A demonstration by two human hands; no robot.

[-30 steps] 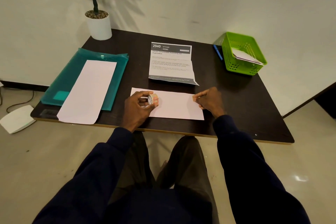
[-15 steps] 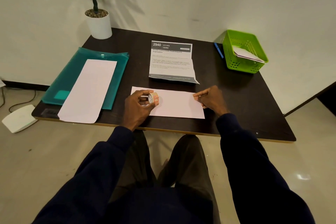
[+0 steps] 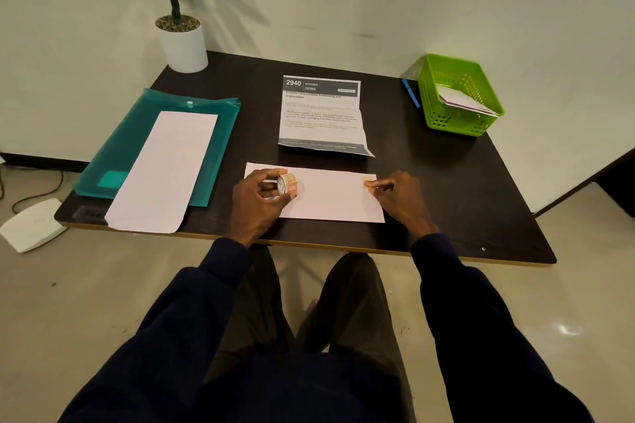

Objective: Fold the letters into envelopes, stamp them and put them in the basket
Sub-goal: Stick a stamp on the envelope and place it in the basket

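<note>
A white envelope (image 3: 330,194) lies flat near the table's front edge. My left hand (image 3: 256,197) rests on its left end, shut on a small orange stamp roll (image 3: 288,183). My right hand (image 3: 400,197) is at the envelope's right end, its fingertip pressing a small yellowish stamp (image 3: 369,178) at the top right corner. A printed letter (image 3: 321,115), creased by folds, lies just behind the envelope. The green basket (image 3: 433,113) stands at the back right with a white envelope (image 3: 464,101) inside.
A teal plastic folder (image 3: 137,134) lies at the left with another white envelope (image 3: 165,170) on top. A potted plant (image 3: 182,41) stands at the back left corner. A blue pen (image 3: 410,93) lies beside the basket. The wall is close behind.
My right fingers have opened from a pinch into a pointing press, uncovering the stamp on the envelope's corner. The left hand has held still with the roll.
</note>
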